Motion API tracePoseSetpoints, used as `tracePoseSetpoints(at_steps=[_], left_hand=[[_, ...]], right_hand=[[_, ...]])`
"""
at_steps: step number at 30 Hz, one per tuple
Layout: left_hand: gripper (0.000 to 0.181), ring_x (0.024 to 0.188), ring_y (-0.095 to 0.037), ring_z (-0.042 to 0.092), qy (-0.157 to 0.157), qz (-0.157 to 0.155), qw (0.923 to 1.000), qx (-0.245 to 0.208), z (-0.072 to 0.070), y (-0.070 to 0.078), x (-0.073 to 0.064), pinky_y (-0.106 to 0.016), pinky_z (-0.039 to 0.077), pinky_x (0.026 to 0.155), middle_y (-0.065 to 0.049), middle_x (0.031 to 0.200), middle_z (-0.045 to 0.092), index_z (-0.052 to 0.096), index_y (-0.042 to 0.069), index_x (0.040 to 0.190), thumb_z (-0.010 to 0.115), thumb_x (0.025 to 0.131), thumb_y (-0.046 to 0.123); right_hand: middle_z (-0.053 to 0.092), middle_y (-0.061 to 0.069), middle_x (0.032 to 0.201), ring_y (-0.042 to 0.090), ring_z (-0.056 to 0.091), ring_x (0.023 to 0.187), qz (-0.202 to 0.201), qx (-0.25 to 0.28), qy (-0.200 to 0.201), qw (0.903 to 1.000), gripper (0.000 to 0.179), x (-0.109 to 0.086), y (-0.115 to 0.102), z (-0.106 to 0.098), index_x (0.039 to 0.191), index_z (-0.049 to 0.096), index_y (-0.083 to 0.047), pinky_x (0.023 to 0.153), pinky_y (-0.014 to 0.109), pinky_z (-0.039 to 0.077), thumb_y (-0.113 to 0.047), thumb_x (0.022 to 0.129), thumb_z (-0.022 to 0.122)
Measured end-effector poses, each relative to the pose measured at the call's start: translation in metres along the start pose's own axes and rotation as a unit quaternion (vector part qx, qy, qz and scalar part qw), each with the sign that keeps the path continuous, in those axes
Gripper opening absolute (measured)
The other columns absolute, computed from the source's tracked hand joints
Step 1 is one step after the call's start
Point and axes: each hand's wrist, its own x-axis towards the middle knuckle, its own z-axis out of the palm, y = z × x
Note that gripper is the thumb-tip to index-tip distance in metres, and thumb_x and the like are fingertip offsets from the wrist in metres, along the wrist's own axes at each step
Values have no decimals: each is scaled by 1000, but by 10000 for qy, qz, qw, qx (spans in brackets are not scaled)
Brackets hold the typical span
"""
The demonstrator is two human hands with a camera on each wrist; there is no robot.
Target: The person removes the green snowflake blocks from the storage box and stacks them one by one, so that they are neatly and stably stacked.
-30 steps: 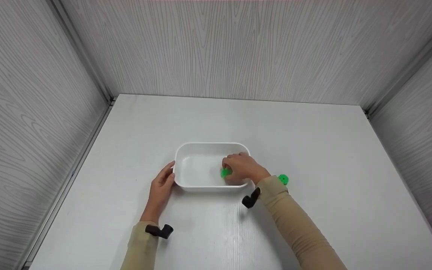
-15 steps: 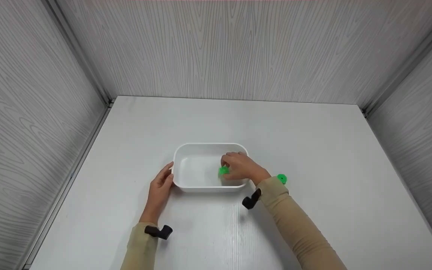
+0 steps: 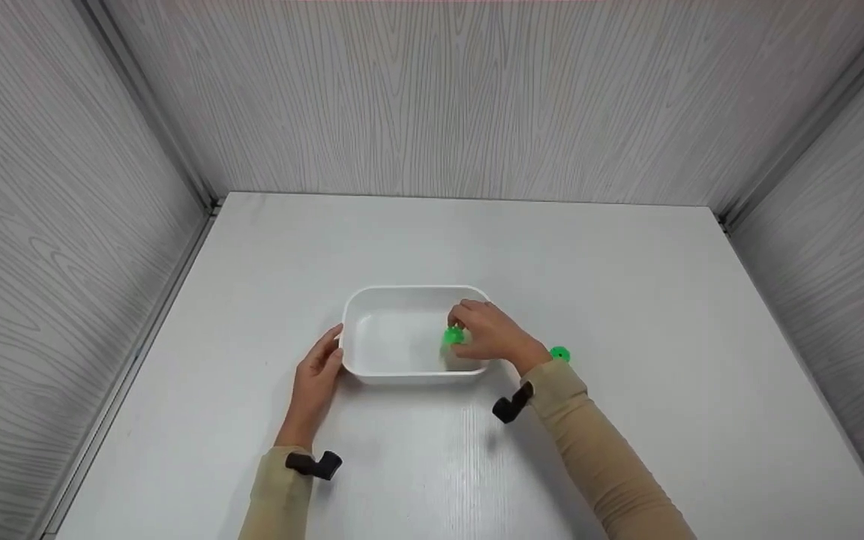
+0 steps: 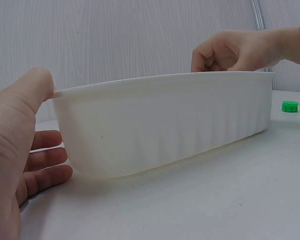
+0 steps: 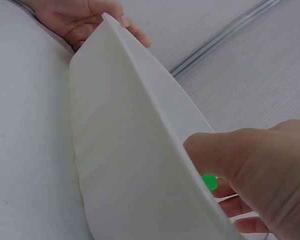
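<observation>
A white rectangular tub (image 3: 394,377) stands on the white table. My left hand (image 3: 316,379) rests against its left end. In the left wrist view the thumb touches the rim and the other fingers lie near the outer wall. My right hand (image 3: 493,334) reaches over the right side of the tub and pinches a small green round piece (image 3: 454,335) inside it. The right wrist view shows only a bit of that green piece (image 5: 209,181) between the fingers; the tub wall hides the rest.
Another green disc (image 3: 560,353) with a small centre hole lies on the table right of the tub, partly behind the right wrist. Its notched edge shows in the left wrist view. Grey wood-grain panels (image 3: 432,97) enclose the table at the back and both sides.
The right hand and the green piece have risen slightly and shifted a little right within the tub. The left hand keeps its place at the tub's left end.
</observation>
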Motion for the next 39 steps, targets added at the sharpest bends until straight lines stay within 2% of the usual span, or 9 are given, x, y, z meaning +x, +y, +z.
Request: tracePoseSetpoints(at_steps=[4, 7, 11, 16, 21, 25, 30, 35, 39], left_hand=[[40, 109, -25, 54, 50, 108, 9999, 64, -1, -9, 2, -25, 47, 84, -13, 124, 55, 49, 23, 136, 52, 96, 26], [40, 109, -27, 53, 42, 115, 9999, 52, -2, -10, 2, -24, 46, 84, -15, 124, 55, 49, 23, 136, 51, 96, 25], [42, 112, -33, 51, -39, 33, 10000, -49, -1, 1, -1, -23, 46, 84, -20, 126, 53, 46, 15, 138, 50, 97, 20], [43, 112, -37, 50, -173, 47, 9998, -29, 2, 19, -6, -30, 47, 85, -23, 127, 50, 41, 6, 140, 47, 98, 14], [43, 110, -36, 50, -147, 62, 9999, 9, 2, 19, -6, -31, 47, 85, -23, 126, 51, 41, 6, 140, 48, 98, 14], [43, 107, -35, 52, -122, 43, 9999, 58, 3, 19, -6, -32, 47, 84, -22, 124, 53, 43, 8, 139, 49, 97, 14], [42, 112, -32, 51, -95, -82, 9999, -47, 2, 11, -4, -30, 47, 85, -20, 127, 52, 44, 9, 139, 49, 97, 15], [42, 112, -30, 51, -41, -184, 9997, -136, 0, -5, 0, -25, 46, 84, -17, 128, 52, 45, 16, 139, 50, 97, 19], [43, 109, -27, 51, 2, -93, 10000, -5, 0, -10, 1, -24, 46, 84, -14, 127, 53, 46, 20, 139, 51, 97, 26]], right_hand=[[54, 2, 90, 17, 50, 82, 9, 24, 258, 9997, 25, -7, 0, -4, 99, 59, -8, 77, 35, 42, -21, 78, 65], [54, 4, 90, 16, 51, 82, -59, 2, 509, 9987, 25, -13, 0, -6, 100, 58, -8, 76, 35, 42, -19, 79, 66], [54, 4, 91, 17, 52, 83, -276, -63, 918, 9954, 24, -21, 1, -9, 100, 58, -8, 75, 34, 44, -16, 79, 66], [53, 4, 90, 19, 53, 83, -535, 62, 1406, 9886, 22, -30, 3, -13, 98, 57, -7, 74, 34, 45, -13, 79, 67], [53, 5, 93, 19, 55, 84, -461, 288, 1680, 9843, 25, -41, 7, -11, 101, 57, -5, 75, 31, 47, -13, 79, 68], [54, 5, 93, 17, 53, 84, -359, 304, 2080, 9770, 25, -54, 13, -5, 99, 57, -4, 75, 30, 47, -13, 78, 68], [54, 5, 92, 18, 54, 82, -227, 222, 2522, 9672, 26, -72, 24, -3, 98, 57, -5, 73, 29, 47, -11, 77, 70], [54, 6, 91, 19, 54, 83, -33, 192, 2687, 9630, 26, -89, 34, -6, 99, 58, -3, 74, 30, 48, -9, 77, 70], [53, 7, 89, 20, 54, 81, 149, 184, 2778, 9603, 26, -103, 41, -10, 98, 58, -2, 72, 32, 48, -8, 76, 70]])
